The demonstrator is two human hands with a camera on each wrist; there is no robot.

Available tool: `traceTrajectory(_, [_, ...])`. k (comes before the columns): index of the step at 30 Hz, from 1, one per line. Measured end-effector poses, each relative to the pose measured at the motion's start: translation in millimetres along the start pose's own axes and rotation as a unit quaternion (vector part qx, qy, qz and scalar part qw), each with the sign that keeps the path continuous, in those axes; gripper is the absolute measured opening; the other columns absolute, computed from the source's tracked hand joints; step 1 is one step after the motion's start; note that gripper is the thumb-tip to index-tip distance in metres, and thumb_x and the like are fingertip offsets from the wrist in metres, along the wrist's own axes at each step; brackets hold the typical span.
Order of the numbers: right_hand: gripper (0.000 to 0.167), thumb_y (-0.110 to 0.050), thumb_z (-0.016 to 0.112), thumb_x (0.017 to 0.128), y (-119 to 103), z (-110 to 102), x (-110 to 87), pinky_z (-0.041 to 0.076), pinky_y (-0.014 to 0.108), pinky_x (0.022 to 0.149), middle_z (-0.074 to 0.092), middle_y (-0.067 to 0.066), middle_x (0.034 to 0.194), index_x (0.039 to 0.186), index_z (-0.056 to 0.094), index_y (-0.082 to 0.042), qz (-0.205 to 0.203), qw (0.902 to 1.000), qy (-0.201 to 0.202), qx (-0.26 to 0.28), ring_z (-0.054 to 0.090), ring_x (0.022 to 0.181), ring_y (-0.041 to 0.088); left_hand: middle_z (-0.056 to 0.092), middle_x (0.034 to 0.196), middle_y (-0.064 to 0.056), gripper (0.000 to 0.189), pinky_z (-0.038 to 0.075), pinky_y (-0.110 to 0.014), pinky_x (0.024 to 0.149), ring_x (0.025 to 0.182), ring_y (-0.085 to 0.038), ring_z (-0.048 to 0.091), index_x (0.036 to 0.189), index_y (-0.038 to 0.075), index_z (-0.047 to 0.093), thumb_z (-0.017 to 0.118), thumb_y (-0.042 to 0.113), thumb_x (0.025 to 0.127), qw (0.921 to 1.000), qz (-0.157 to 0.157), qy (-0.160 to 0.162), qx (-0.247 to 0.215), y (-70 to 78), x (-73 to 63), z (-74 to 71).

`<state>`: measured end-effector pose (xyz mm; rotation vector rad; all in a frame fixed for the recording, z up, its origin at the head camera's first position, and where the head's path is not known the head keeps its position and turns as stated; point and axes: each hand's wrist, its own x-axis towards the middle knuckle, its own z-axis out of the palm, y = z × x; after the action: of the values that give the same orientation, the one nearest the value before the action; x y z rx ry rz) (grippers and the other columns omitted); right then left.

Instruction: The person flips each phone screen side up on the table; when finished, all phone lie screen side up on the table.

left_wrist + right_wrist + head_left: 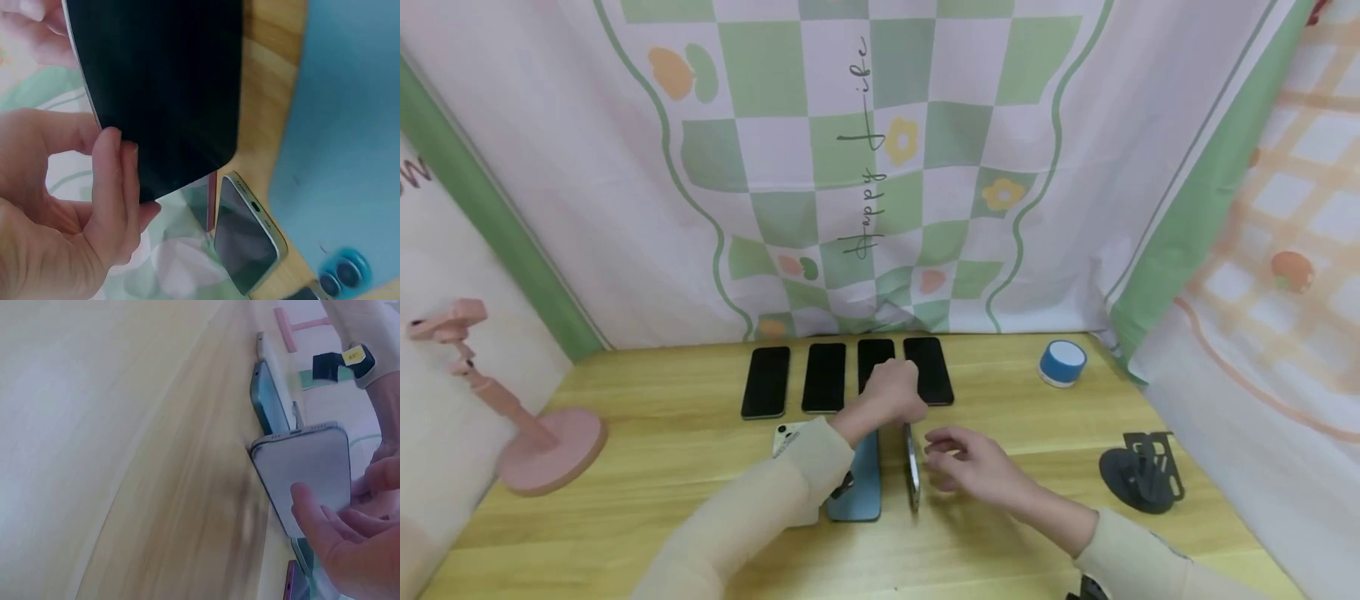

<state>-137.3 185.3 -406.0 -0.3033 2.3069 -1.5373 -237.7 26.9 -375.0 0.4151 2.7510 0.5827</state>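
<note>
A phone point(913, 471) stands on its long edge on the table, its black screen point(162, 94) facing left and its silvery back point(306, 469) facing right. My left hand point(891, 393) pinches its far top corner; the left wrist view shows that hand point(81, 206) with its fingers at the phone's edge. To the right of the phone, my right hand point(981, 468) is held with relaxed, slightly bent fingers close to the back. Whether a right fingertip touches the phone is unclear. Left of it lies a blue phone point(863, 492), face down, and a white phone point(786, 432) partly hidden by my left sleeve.
Along the back lies a row of dark-screened phones, from the leftmost phone point(766, 382) to the rightmost phone point(931, 375). A pink stand point(546, 450) is at the left. At the right are a blue-and-white round object point(1062, 364) and a black stand point(1142, 475).
</note>
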Motion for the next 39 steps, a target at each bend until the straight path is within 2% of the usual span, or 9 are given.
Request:
traceTrajectory(5, [0.054,-0.011,0.061,0.102,-2,1,-0.7,0.065,0.044,0.086,0.059,0.036,0.133,0.145,0.042,0.015,0.02,0.9983,0.018,0.052,0.074,0.106,0.03,0.058,0.045,0.003,0.03,0.035,-0.023,0.042,0.058,-0.021,0.072,0.061,0.013,0.054,0.068,0.012,0.088,0.9997,-0.01,0.0,-0.023,4.5,5.9,6.2])
traceTrajectory(9, [0.057,-0.007,0.065,0.097,1,-1,-2.0,0.066,0.042,0.083,0.061,0.035,0.131,0.146,0.042,0.012,0.032,0.9974,0.044,0.048,0.075,0.104,0.029,0.058,0.046,0.001,0.041,0.032,-0.022,0.041,0.059,-0.02,0.074,0.058,0.014,0.045,0.068,0.015,0.091,0.9985,0.003,0.002,-0.056,5.0,7.4,14.4])
traceTrajectory(14, [0.063,-0.005,0.073,0.091,5,-2,0.0,0.066,0.036,0.079,0.064,0.031,0.13,0.146,0.045,0.01,0.034,0.9979,0.053,0.016,0.075,0.104,0.029,0.071,0.092,-0.009,0.018,0.052,-0.026,0.056,0.064,-0.017,0.07,0.092,0.01,0.062,0.071,0.025,0.094,0.9962,0.017,0.021,-0.082,0.0,4.3,23.4])
traceTrajectory(17, [0.065,0.0,0.074,0.087,9,-1,0.3,0.065,0.034,0.078,0.067,0.03,0.125,0.145,0.046,0.013,0.033,0.9974,0.063,0.0,0.076,0.101,0.029,0.067,0.12,-0.015,0.031,0.058,-0.033,0.08,0.091,-0.022,0.071,0.117,0.008,0.068,0.069,0.03,0.096,0.9972,0.03,0.026,-0.063,-3.2,2.6,27.7])
traceTrajectory(22, [0.063,0.007,0.07,0.084,18,1,-0.4,0.065,0.033,0.077,0.069,0.028,0.121,0.143,0.048,0.015,0.067,0.9937,0.089,-0.001,0.075,0.1,0.028,0.068,0.136,-0.01,0.041,0.053,-0.041,0.107,0.13,-0.028,0.061,0.133,0.009,0.067,0.069,0.028,0.097,0.9964,0.078,0.007,-0.032,-8.3,-3.0,34.2])
traceTrajectory(26, [0.062,0.008,0.068,0.085,24,2,0.0,0.065,0.035,0.078,0.069,0.027,0.122,0.143,0.049,0.013,0.083,0.9919,0.096,-0.003,0.075,0.101,0.027,0.063,0.143,-0.009,0.051,0.05,-0.039,0.113,0.135,-0.025,0.057,0.14,0.012,0.064,0.074,0.03,0.093,0.9935,0.107,-0.03,0.026,-11.6,-12.9,34.6])
traceTrajectory(31, [0.062,0.005,0.068,0.085,27,2,-0.1,0.064,0.033,0.078,0.069,0.027,0.128,0.145,0.051,0.01,0.095,0.9898,0.101,-0.033,0.075,0.101,0.025,0.04,0.164,-0.01,0.081,0.048,-0.043,0.117,0.149,-0.032,0.043,0.157,0.025,0.046,0.081,0.044,0.087,0.9814,0.117,-0.079,0.13,-19.1,-32.4,38.0])
traceTrajectory(35, [0.061,0.006,0.069,0.086,27,4,-2.1,0.062,0.029,0.072,0.069,0.026,0.131,0.145,0.054,0.005,0.092,0.9874,0.118,-0.053,0.076,0.097,0.023,0.025,0.171,-0.009,0.099,0.046,-0.046,0.119,0.153,-0.033,0.036,0.164,0.03,0.031,0.084,0.05,0.083,0.9758,0.129,-0.09,0.152,-26.3,-41.5,42.6])
traceTrajectory(39, [0.065,0.007,0.073,0.084,26,8,-4.6,0.058,0.025,0.067,0.069,0.024,0.133,0.146,0.054,0.002,0.067,0.9867,0.127,-0.076,0.076,0.094,0.02,0.024,0.171,-0.008,0.101,0.046,-0.047,0.118,0.152,-0.032,0.037,0.164,0.032,0.03,0.085,0.051,0.082,0.9763,0.133,-0.089,0.146,-31.0,-43.7,44.9])
